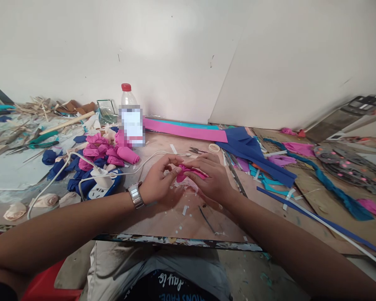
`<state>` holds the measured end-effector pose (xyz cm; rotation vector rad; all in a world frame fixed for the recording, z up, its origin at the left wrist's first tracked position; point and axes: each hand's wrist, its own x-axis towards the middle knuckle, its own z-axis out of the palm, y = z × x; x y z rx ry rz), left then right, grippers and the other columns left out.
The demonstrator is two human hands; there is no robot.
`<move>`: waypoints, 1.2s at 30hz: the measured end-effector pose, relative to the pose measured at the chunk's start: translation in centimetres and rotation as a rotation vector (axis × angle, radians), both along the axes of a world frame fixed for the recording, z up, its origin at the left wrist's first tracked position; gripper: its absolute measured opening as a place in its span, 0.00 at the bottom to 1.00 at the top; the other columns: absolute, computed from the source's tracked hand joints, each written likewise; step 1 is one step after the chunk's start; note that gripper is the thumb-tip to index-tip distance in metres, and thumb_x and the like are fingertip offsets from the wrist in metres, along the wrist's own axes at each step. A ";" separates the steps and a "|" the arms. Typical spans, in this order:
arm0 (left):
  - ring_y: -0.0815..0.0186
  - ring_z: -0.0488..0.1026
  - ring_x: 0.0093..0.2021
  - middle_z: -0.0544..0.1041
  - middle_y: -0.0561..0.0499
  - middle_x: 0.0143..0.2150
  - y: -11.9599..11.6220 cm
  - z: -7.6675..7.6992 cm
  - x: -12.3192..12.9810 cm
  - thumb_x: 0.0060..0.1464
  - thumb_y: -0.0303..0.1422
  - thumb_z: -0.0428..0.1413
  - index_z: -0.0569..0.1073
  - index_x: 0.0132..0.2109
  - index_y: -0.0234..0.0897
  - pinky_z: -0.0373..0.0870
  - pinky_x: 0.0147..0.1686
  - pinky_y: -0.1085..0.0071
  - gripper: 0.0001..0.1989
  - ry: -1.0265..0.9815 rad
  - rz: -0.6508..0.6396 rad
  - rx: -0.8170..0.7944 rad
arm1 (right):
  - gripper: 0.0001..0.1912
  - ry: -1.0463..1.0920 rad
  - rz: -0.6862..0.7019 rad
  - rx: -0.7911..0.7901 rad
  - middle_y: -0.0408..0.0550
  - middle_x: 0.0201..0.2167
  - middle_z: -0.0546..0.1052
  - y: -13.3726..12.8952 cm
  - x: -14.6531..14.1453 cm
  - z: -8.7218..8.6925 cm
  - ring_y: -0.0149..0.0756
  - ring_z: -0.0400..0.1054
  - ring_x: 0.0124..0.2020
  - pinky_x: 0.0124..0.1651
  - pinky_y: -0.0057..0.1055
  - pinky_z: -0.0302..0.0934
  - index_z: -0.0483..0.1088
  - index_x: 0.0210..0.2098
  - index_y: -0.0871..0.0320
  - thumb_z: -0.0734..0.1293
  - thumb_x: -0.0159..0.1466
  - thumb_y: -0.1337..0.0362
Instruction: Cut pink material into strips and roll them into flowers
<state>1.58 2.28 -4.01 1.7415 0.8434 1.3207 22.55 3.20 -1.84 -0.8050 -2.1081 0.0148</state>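
Note:
Between my two hands, above the middle of the table, is a small piece of magenta crepe paper (181, 174), bunched at its upper part. My left hand (162, 177), with a silver watch on the wrist, pinches its left side between thumb and fingers. The fingers of my right hand (213, 176) are closed over its right side and hide part of it. A pile of magenta paper rolls (105, 151) and dark blue ones (81, 177) lies left of my hands.
A power strip (97, 190) with a white cable stands at the left, near cream paper rolls (47, 200). Behind are a bottle (126, 94) and a phone (133, 127). Pink (188, 130) and blue paper strips (260, 161), scissors (198, 150) and a tape ring (214, 147) lie beyond my hands.

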 end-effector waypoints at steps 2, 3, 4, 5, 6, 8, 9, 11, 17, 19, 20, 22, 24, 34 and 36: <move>0.62 0.76 0.48 0.79 0.44 0.52 0.0 -0.1 0.0 0.70 0.40 0.56 0.74 0.52 0.38 0.72 0.49 0.64 0.11 -0.008 -0.007 -0.019 | 0.05 0.001 -0.010 0.005 0.45 0.39 0.86 0.0 0.0 0.0 0.43 0.76 0.42 0.52 0.46 0.66 0.80 0.43 0.50 0.74 0.70 0.58; 0.62 0.76 0.48 0.79 0.44 0.53 0.0 -0.1 0.0 0.70 0.39 0.55 0.74 0.53 0.38 0.72 0.49 0.64 0.11 -0.009 -0.010 -0.023 | 0.05 0.002 -0.014 0.005 0.45 0.38 0.86 0.0 0.1 0.1 0.43 0.76 0.41 0.51 0.45 0.65 0.80 0.41 0.51 0.74 0.70 0.57; 0.62 0.76 0.47 0.78 0.44 0.53 0.0 -0.1 0.0 0.70 0.39 0.55 0.74 0.53 0.38 0.72 0.49 0.64 0.11 -0.008 -0.012 -0.023 | 0.05 0.002 -0.017 0.002 0.44 0.37 0.86 0.1 0.1 0.0 0.42 0.75 0.40 0.51 0.44 0.65 0.80 0.40 0.51 0.74 0.70 0.57; 0.63 0.76 0.47 0.78 0.44 0.53 0.0 -0.1 0.0 0.71 0.39 0.55 0.74 0.53 0.38 0.72 0.49 0.64 0.11 -0.006 -0.014 -0.022 | 0.06 0.001 -0.018 -0.002 0.44 0.35 0.85 0.1 0.1 0.0 0.42 0.75 0.40 0.50 0.44 0.65 0.79 0.38 0.51 0.75 0.70 0.57; 0.63 0.76 0.47 0.78 0.44 0.53 0.0 -0.1 0.0 0.71 0.39 0.55 0.74 0.53 0.38 0.72 0.49 0.64 0.11 -0.004 -0.015 -0.023 | 0.07 0.001 -0.019 -0.006 0.43 0.34 0.85 0.1 0.1 0.0 0.42 0.75 0.39 0.50 0.43 0.64 0.79 0.38 0.51 0.75 0.70 0.57; 0.62 0.76 0.47 0.78 0.44 0.53 0.0 -0.1 0.0 0.71 0.40 0.55 0.74 0.53 0.38 0.72 0.49 0.64 0.12 0.000 -0.021 -0.024 | 0.08 0.002 -0.025 -0.016 0.43 0.32 0.84 0.1 0.1 -0.1 0.42 0.74 0.39 0.50 0.43 0.64 0.79 0.37 0.52 0.74 0.70 0.56; 0.61 0.77 0.48 0.79 0.43 0.52 0.0 0.0 0.0 0.71 0.41 0.55 0.74 0.52 0.38 0.72 0.49 0.64 0.12 0.003 -0.025 -0.025 | 0.08 0.005 -0.027 -0.023 0.43 0.32 0.83 0.1 0.2 -0.1 0.42 0.74 0.39 0.50 0.43 0.63 0.78 0.36 0.52 0.74 0.70 0.56; 0.60 0.77 0.49 0.79 0.43 0.52 0.0 0.1 -0.1 0.70 0.42 0.56 0.74 0.52 0.38 0.73 0.49 0.64 0.13 0.003 -0.037 -0.030 | 0.09 0.009 -0.032 -0.039 0.44 0.33 0.84 0.1 0.2 -0.2 0.42 0.75 0.39 0.51 0.44 0.64 0.78 0.36 0.52 0.74 0.70 0.55; 0.61 0.79 0.48 0.81 0.44 0.47 -0.1 -0.1 0.1 0.68 0.47 0.59 0.70 0.57 0.39 0.74 0.48 0.64 0.20 -0.093 -0.134 -0.169 | 0.12 -0.071 0.114 -0.070 0.49 0.48 0.83 0.1 0.3 0.0 0.45 0.76 0.51 0.56 0.46 0.67 0.76 0.56 0.50 0.69 0.73 0.58; 0.61 0.79 0.47 0.81 0.45 0.46 -0.1 -0.2 0.2 0.66 0.49 0.60 0.69 0.57 0.40 0.74 0.47 0.65 0.22 -0.122 -0.142 -0.205 | 0.12 -0.083 0.141 -0.069 0.50 0.50 0.82 0.1 0.2 0.0 0.45 0.75 0.52 0.57 0.46 0.67 0.77 0.56 0.49 0.67 0.74 0.60; 0.61 0.79 0.47 0.81 0.45 0.46 -0.1 -0.3 0.2 0.66 0.49 0.60 0.69 0.57 0.40 0.74 0.48 0.64 0.22 -0.130 -0.142 -0.213 | 0.12 -0.077 0.140 -0.070 0.51 0.49 0.82 0.1 0.2 0.0 0.45 0.75 0.52 0.57 0.46 0.68 0.77 0.55 0.49 0.67 0.74 0.61; 0.61 0.77 0.48 0.80 0.45 0.49 0.0 -0.2 0.2 0.67 0.50 0.59 0.70 0.57 0.40 0.73 0.50 0.64 0.22 -0.135 -0.113 -0.199 | 0.10 -0.044 0.111 -0.069 0.51 0.48 0.82 0.1 0.2 -0.1 0.46 0.75 0.52 0.57 0.47 0.68 0.76 0.53 0.50 0.67 0.74 0.61; 0.62 0.75 0.48 0.78 0.46 0.50 0.1 -0.1 0.2 0.67 0.51 0.58 0.72 0.53 0.40 0.72 0.51 0.64 0.20 -0.129 -0.039 -0.163 | 0.08 -0.001 0.053 -0.058 0.51 0.48 0.82 0.1 0.2 -0.1 0.46 0.75 0.52 0.56 0.46 0.68 0.76 0.51 0.51 0.67 0.74 0.60; 0.66 0.66 0.35 0.71 0.53 0.33 0.6 0.7 -0.2 0.62 0.56 0.60 0.74 0.37 0.38 0.65 0.38 0.68 0.24 -0.091 0.124 -0.237 | 0.08 0.082 -0.108 -0.032 0.49 0.41 0.81 0.5 0.5 0.0 0.44 0.74 0.43 0.50 0.44 0.67 0.74 0.48 0.52 0.69 0.73 0.56; 0.66 0.67 0.35 0.72 0.53 0.34 0.5 0.8 -0.2 0.61 0.57 0.61 0.74 0.37 0.37 0.66 0.38 0.68 0.25 -0.100 0.120 -0.245 | 0.09 0.080 -0.107 -0.040 0.48 0.40 0.81 0.4 0.5 0.0 0.44 0.74 0.42 0.50 0.44 0.67 0.74 0.48 0.52 0.69 0.73 0.55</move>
